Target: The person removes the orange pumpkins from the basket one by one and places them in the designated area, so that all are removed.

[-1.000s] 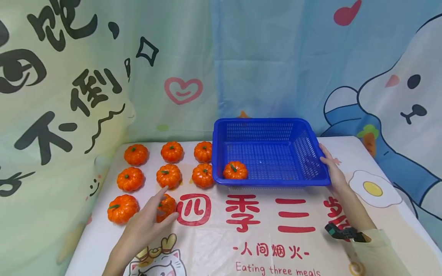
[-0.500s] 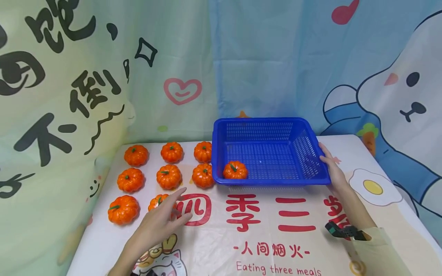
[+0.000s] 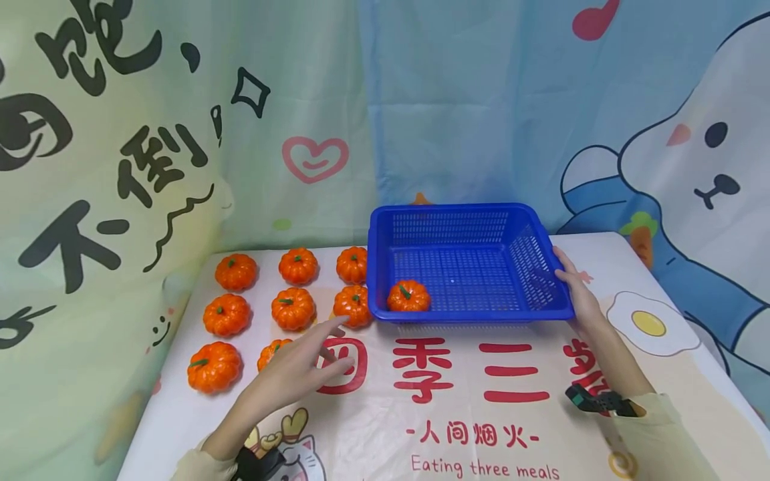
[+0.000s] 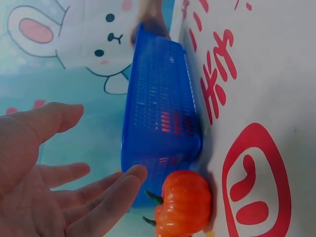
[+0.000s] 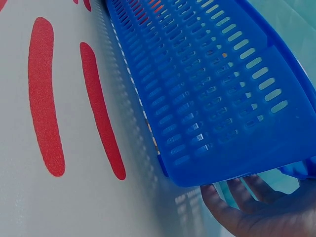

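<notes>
My right hand (image 3: 580, 292) holds the right end of a blue plastic basket (image 3: 469, 316), its thumb at the rim. In the right wrist view, its fingers (image 5: 217, 202) lie against the outside of the end wall. One small orange pumpkin (image 3: 409, 297) with a green stem sits in the basket's front left corner. My left hand (image 3: 295, 371) hovers over the table with fingers spread and nothing in them. It partly hides a front pumpkin (image 3: 272, 352), and its fingertips are just in front of another pumpkin (image 3: 353, 306) beside the basket.
More pumpkins stand in rows at the left, among them a front left pumpkin (image 3: 214, 367) and a back left pumpkin (image 3: 236, 272). A printed cloth (image 3: 457, 414) with red characters covers the table. A patterned curtain (image 3: 445, 133) hangs right behind the basket.
My left hand has moved right and slightly away from me, off the front pumpkin and toward the basket. The right hand, basket and pumpkins stay where they were.
</notes>
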### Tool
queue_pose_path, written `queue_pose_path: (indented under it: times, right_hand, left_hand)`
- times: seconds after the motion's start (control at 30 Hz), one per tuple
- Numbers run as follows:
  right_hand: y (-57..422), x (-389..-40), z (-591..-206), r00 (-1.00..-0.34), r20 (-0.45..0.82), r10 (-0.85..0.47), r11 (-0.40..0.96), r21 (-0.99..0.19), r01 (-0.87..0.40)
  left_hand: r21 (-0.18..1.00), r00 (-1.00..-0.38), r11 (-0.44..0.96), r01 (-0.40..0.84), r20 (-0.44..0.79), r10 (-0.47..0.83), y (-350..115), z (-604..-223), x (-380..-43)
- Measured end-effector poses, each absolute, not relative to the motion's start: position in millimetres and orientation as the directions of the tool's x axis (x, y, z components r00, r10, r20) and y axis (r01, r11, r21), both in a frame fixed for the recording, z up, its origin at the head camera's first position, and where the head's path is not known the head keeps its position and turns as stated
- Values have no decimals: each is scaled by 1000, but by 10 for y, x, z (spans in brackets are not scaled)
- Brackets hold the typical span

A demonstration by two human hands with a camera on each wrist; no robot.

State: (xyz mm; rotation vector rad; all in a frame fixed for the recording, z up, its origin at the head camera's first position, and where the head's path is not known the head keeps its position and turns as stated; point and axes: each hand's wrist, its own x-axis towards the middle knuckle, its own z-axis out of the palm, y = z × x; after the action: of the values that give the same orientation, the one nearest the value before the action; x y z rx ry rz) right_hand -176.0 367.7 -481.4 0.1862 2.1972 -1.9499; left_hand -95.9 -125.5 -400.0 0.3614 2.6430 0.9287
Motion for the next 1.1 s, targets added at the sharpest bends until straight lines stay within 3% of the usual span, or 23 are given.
queue_pose_path:
  times: [0.37,0.67,0.87,1.1]
  right_hand:
    - [3732,-1747,-4809,-973,-230,-34,115,-968,225]
    - [3735,-1718,-4814,-975,-220,-34,121,-969,215]
    - [3699,-1728,-4801,-974,-226,-33,107,-969,221]
    - [3664,-1731,-4800,-971,-235,-29,117,-966,230]
  left_hand:
    - [682,-869,695,226,-181,460,-1108,-3893,-1134]
    - [626,-729,620,472,-117,674,-712,-3671,-1682]
    - [560,-609,609,563,-217,763,-327,-3634,-2146]
    - [445,-523,639,627,-367,769,-68,-3787,-2540]
